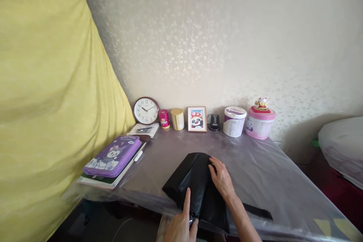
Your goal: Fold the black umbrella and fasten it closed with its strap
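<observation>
A black folding umbrella point(195, 181) lies on the table's front edge, collapsed, its fabric panels loose and spread flat. At its near end my left hand point(181, 225) is closed around the handle, which shows only as a small shiny bit between thumb and fingers. The left index finger points forward along the fabric. My right hand point(221, 177) grips the right edge of the umbrella's fabric near its far end, fingertips on the cloth. A black strap point(258, 211) sticks out to the right beneath my right forearm.
The table point(272, 181) has a clear plastic cover. On its left, a purple case point(113, 157) lies on books. Along the wall stand a clock point(146, 110), a pink can point(163, 119), a yellow tin point(177, 119), a picture frame point(197, 119) and two tubs point(234, 121). A yellow curtain point(56, 83) hangs left.
</observation>
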Demonstrator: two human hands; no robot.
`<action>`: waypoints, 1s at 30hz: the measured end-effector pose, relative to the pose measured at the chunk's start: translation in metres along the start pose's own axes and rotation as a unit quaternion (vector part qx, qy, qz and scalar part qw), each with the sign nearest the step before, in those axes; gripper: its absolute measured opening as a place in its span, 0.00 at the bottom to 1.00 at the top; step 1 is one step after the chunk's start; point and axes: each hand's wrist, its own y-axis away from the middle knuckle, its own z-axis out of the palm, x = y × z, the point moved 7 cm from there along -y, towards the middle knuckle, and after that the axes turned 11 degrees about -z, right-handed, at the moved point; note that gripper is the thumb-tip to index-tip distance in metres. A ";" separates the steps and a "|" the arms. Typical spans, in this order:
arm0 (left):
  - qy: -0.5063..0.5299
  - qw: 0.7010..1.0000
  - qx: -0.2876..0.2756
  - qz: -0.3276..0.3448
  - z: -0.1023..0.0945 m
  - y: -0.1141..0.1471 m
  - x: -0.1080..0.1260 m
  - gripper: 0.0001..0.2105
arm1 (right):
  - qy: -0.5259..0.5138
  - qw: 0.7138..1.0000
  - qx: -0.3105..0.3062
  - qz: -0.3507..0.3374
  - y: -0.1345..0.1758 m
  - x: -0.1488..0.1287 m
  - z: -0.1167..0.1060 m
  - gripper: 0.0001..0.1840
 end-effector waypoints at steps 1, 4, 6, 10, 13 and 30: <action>0.000 1.000 0.001 0.002 0.000 0.000 0.000 0.35 | -0.003 0.999 0.007 0.039 0.006 0.012 -0.007 0.19; -0.005 1.000 0.001 0.001 0.000 0.002 -0.001 0.34 | -0.007 0.986 0.016 0.166 0.031 0.041 -0.027 0.19; 0.002 1.000 0.007 0.001 0.001 0.002 -0.002 0.33 | -0.002 0.973 0.006 0.229 0.047 0.051 -0.037 0.20; 0.052 0.998 0.013 0.017 0.002 0.005 -0.004 0.31 | -0.009 0.958 -0.036 0.284 0.064 0.051 -0.042 0.19; 0.039 0.999 0.008 0.004 0.003 0.005 -0.006 0.31 | -0.060 0.947 -0.045 0.312 0.067 0.048 -0.039 0.18; 0.028 1.000 0.010 -0.006 -0.002 0.010 -0.003 0.31 | -0.181 0.907 -0.064 0.376 0.069 0.041 -0.034 0.13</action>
